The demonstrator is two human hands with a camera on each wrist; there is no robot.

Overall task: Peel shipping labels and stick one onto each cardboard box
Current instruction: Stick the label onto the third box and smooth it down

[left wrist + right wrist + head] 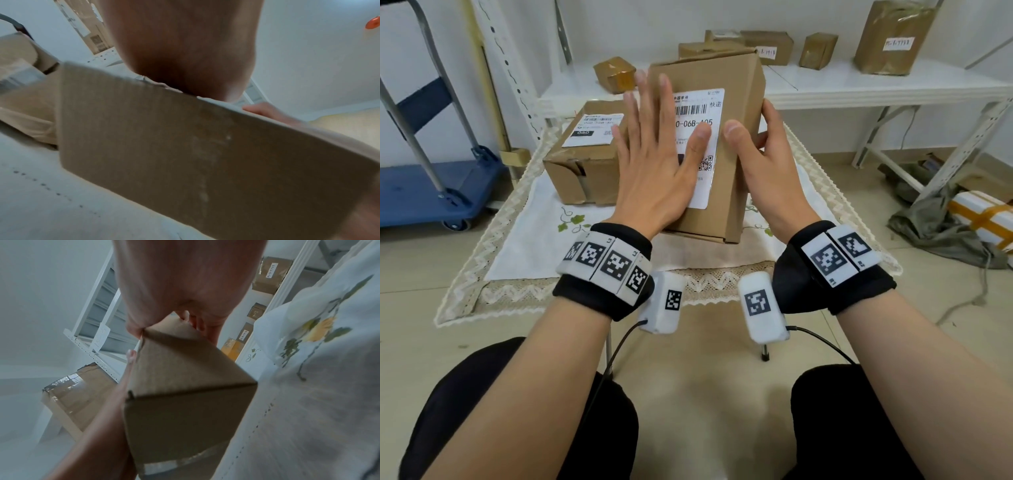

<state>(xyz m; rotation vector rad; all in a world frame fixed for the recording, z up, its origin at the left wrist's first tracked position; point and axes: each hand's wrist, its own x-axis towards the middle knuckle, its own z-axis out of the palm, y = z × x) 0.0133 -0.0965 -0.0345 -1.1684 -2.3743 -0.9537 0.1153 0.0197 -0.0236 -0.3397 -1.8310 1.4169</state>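
Observation:
A tall brown cardboard box [736,102] stands tilted toward me over the cloth-covered table [524,246]. A white shipping label [700,113] with barcode and QR code is stuck on its near face. My left hand [654,161] lies flat on the label, fingers straight and spread. My right hand [760,150] grips the box's right edge, thumb on the front face and fingers round the side. The left wrist view shows the box's [185,154] plain face under the palm; the right wrist view shows its lower corner [185,394]. A second labelled box [582,164] sits on the table behind, to the left.
A white metal shelf [859,85] behind the table carries several taped cardboard parcels [893,37]. A blue hand trolley [424,192] stands on the left. On the floor at right lie a grey sack and a white parcel with orange tape [983,216].

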